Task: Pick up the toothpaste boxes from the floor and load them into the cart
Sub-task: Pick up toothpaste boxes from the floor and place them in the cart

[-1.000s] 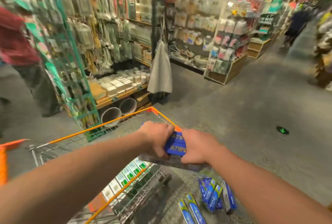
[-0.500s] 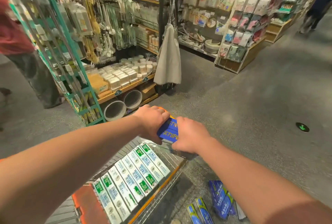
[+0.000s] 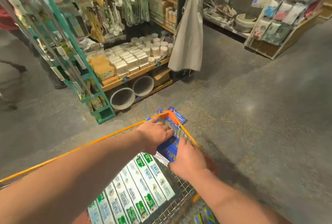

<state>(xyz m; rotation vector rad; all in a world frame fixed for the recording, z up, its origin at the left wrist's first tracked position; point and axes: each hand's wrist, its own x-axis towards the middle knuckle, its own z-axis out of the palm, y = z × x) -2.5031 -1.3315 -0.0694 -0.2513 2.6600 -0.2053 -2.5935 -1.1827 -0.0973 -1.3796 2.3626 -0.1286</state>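
Where the blue toothpaste boxes [image 3: 168, 149] are: inside the cart's far right corner, a small stack held up between both hands, just above the boxes already loaded.
Left hand [image 3: 156, 133]: palm down across the far part of the stack, fingers reaching toward the wire wall; motion blur hides whether they curl round the boxes, so the grip cannot be told.
Right hand [image 3: 187, 159]: back toward the camera, fingers and thumb curled round the near end of the stack, holding it firmly.
Cart [image 3: 100, 139]: wire basket with an orange rim, its far corner pointing at the shelving.
White-and-green toothpaste boxes [image 3: 138, 186]: one neat row lying flat side by side on the cart bottom, running from the near edge up to the hands.
Boxes on the floor [image 3: 204, 216]: a few blue ones just outside the cart's right wall, at the bottom edge of the view.
Floor [image 3: 251, 115]: grey, speckled.
Wooden shelf [image 3: 133, 75]: stacked with pale packs, two round tubs [image 3: 123, 98] on their sides beneath it.
Green rack [image 3: 75, 56]: stands left of the shelf, hung with long packets.
Beige cloth [image 3: 186, 40]: hangs from a post beside the shelf.
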